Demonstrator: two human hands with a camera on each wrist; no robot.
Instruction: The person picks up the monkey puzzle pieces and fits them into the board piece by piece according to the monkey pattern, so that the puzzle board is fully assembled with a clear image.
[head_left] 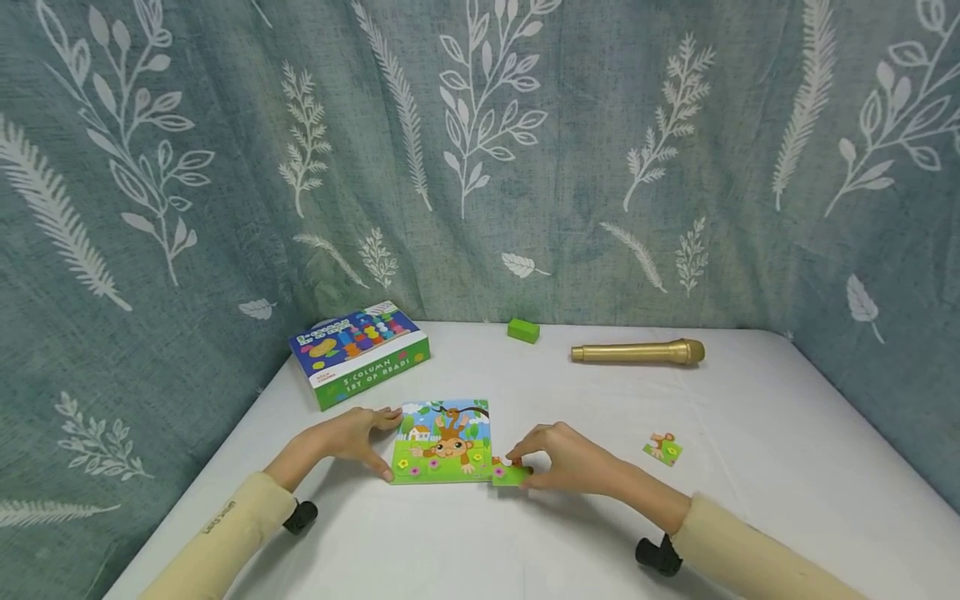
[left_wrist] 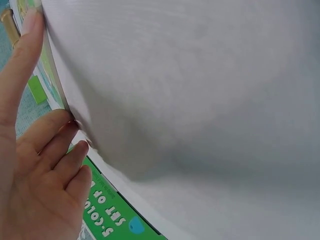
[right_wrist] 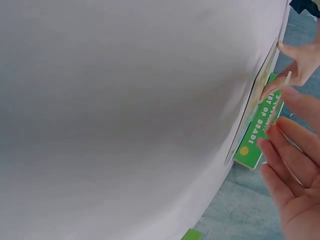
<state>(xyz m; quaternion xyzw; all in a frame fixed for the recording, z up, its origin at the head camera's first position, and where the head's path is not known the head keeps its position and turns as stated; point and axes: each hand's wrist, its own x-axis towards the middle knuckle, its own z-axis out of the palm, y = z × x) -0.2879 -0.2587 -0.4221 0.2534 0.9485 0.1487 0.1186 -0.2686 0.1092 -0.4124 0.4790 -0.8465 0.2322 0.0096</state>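
A square monkey picture puzzle (head_left: 444, 446) lies flat on the white table. My left hand (head_left: 356, 433) rests at its left side, thumb at the near corner and fingertips at the far one. In the left wrist view the thumb and fingers of that hand (left_wrist: 50, 160) are spread along the puzzle's edge. Between thumb and fingers my right hand (head_left: 566, 460) pinches a small green puzzle piece (head_left: 507, 476), right beside the puzzle's near right corner. The right wrist view shows this hand (right_wrist: 295, 165) holding the thin piece nearly edge-on. Another puzzle piece (head_left: 663, 448) lies farther right.
A bead-set box (head_left: 367, 354) stands behind my left hand. Toward the back edge are a green block (head_left: 523, 330) and a gold toy microphone (head_left: 637, 352). A leaf-patterned curtain (head_left: 480, 167) hangs behind and around the table.
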